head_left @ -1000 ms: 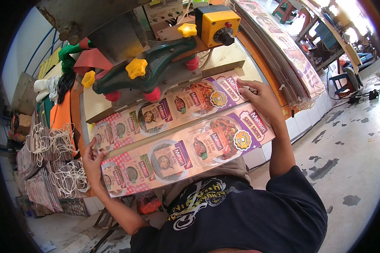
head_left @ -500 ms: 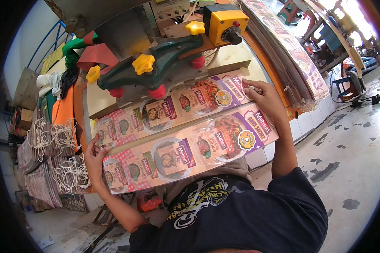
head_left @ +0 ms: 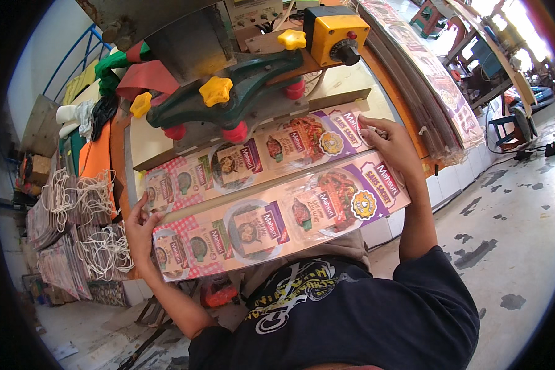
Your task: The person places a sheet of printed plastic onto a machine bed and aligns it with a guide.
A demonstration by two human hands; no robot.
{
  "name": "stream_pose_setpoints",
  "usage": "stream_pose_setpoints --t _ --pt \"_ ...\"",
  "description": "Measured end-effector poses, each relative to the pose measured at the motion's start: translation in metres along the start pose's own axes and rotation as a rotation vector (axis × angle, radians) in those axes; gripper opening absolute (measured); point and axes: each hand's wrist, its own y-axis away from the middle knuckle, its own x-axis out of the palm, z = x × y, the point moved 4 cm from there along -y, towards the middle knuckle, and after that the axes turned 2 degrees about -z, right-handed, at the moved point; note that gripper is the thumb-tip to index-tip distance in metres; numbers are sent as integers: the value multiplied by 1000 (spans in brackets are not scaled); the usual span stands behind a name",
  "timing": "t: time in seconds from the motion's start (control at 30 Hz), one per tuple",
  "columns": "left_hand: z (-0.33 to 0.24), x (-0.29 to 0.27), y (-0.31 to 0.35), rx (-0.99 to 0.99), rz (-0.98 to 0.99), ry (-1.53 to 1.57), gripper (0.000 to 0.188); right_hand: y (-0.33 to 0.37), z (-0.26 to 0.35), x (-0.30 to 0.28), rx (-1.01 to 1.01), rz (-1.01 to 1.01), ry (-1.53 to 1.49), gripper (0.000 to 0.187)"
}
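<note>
Two long printed strips in clear plastic lie side by side, with pictures of food on pink and purple. The far strip rests at the foot of a green-armed press; the near strip reaches over the table's front edge toward my body. My left hand grips the strips' left end, its thumb on top near the gap between them. At the right end, my right hand holds the edge with bent fingers, partly hidden. Whether the strips are joined I cannot tell.
A metal ledge runs behind the far strip. Yellow star knobs and a yellow control box top the press. Stacked printed strips lie at the right. Bundles with white cords stand at the left.
The view has shifted slightly, so the press appears a little farther right. Both hands keep their hold, and the strips stay in nearly the same place.
</note>
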Motion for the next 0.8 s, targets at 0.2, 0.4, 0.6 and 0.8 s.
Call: stream_pose_setpoints --t 0.2,0.4,0.6,0.8 --pt "-1 0 0 -18 2 1 70 0 2 -1 2 7 27 36" --pt "5 -1 -1 -12 -9 12 69 0 5 -2 -15 11 64 36" --pt "-1 1 0 -2 -4 1 68 0 6 -3 34 24 53 36" --pt "-2 2 1 -4 -8 16 67 -3 -1 -3 39 19 32 37"
